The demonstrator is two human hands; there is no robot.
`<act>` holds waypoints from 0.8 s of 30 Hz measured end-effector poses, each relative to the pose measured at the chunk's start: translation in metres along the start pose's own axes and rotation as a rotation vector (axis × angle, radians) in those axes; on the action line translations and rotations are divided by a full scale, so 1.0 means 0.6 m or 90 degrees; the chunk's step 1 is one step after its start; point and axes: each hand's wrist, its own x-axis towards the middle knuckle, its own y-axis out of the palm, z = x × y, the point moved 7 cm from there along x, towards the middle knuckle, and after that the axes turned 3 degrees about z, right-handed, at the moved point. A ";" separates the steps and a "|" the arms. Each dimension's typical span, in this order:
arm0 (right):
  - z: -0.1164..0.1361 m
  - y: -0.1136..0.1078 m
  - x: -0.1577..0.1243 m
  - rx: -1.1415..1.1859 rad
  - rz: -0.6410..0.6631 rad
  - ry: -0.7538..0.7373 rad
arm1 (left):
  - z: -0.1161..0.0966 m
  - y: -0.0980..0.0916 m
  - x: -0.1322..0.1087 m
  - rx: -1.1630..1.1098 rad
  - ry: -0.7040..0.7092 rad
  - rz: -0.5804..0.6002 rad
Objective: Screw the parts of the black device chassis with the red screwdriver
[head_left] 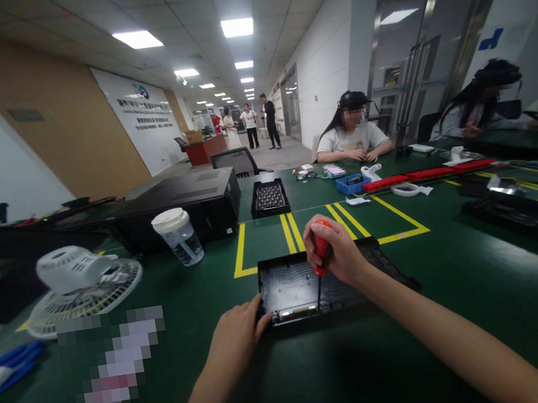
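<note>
My right hand (337, 250) is wrapped round the red handle of a screwdriver (323, 242). The tool stands nearly upright, and its dark shaft reaches down to the near edge of a black plastic panel (288, 283). Whether the tip sits on a screw is too small to tell. At the panel's left end, my left hand (241, 323) grips the near corner between thumb and fingers. A shiny metal strip (299, 311) lies along the near edge inside the panel, left of the shaft. My right hand and forearm hide part of the panel's right half.
Yellow tape lines (290, 233) mark the green table behind the panel. A black tray (268, 198) stands further back. To the left are a lidded cup (178, 237), a black case (178, 205) and a white fan (84, 286). A person (352, 132) sits across the table.
</note>
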 end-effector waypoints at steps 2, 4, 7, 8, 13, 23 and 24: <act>0.001 0.000 -0.001 0.000 -0.005 -0.002 | 0.000 -0.001 0.000 0.001 -0.003 0.003; 0.002 0.000 -0.003 0.005 -0.008 -0.008 | -0.001 -0.001 0.000 -0.001 -0.003 0.006; 0.004 0.002 -0.008 0.025 -0.002 -0.017 | -0.001 -0.001 0.002 -0.005 -0.009 0.015; 0.004 0.003 -0.009 0.032 0.003 -0.019 | -0.001 -0.001 0.002 -0.005 -0.012 0.018; 0.007 0.005 -0.014 0.035 0.019 -0.031 | -0.002 -0.001 0.000 -0.002 -0.014 0.021; 0.009 0.003 -0.019 0.006 0.032 -0.027 | -0.004 -0.002 0.001 0.004 -0.007 0.013; 0.009 0.003 -0.019 0.004 0.032 -0.026 | -0.004 -0.002 0.000 0.003 -0.007 0.012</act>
